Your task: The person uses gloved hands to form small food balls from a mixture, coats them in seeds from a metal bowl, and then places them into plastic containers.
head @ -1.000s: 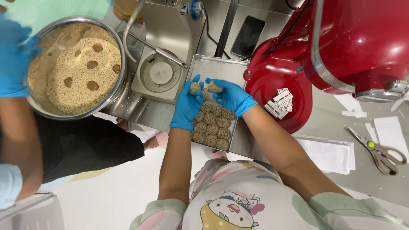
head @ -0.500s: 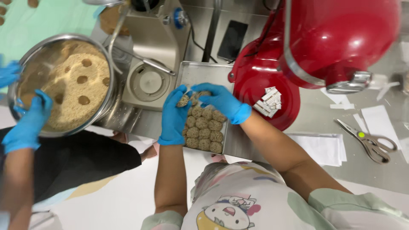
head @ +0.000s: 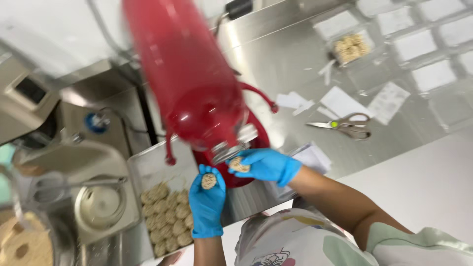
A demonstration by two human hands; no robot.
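Worktop: stainless steel counter (head: pixel 295 64), spanning the upper and right part of the view; the picture is motion-blurred
Stand mixer: red stand mixer (head: pixel 189 74), head tilted across the centre, base just behind both hands
Tray: metal baking tray (head: pixel 157 167), left of the mixer base, lower half filled with rows of crumb-coated balls (head: pixel 167 219)
Bowl: steel bowl of crumbs (head: pixel 24 241), at the lower left edge, only partly in view
Scale: round-topped metal appliance (head: pixel 101 204), between bowl and tray
Left hand: left hand (head: pixel 207 202), blue glove, raised above the tray's right edge; fingers curled upward, cupping one crumb-coated ball (head: pixel 209 181) at the fingertips
Right hand: right hand (head: pixel 266 165), blue glove, just in front of the mixer base; fingers closed around a second coated piece (head: pixel 240 164), which shows at the thumb side
Hand spacing: near each other, not touching
Scissors: scissors (head: pixel 345 125) with grey handles, lying flat on the counter, well right of the hands
Paper: white paper slips (head: pixel 345 101), scattered around the scissors
Small container: clear tub of coated balls (head: pixel 351 48), far upper right, well apart from the hands
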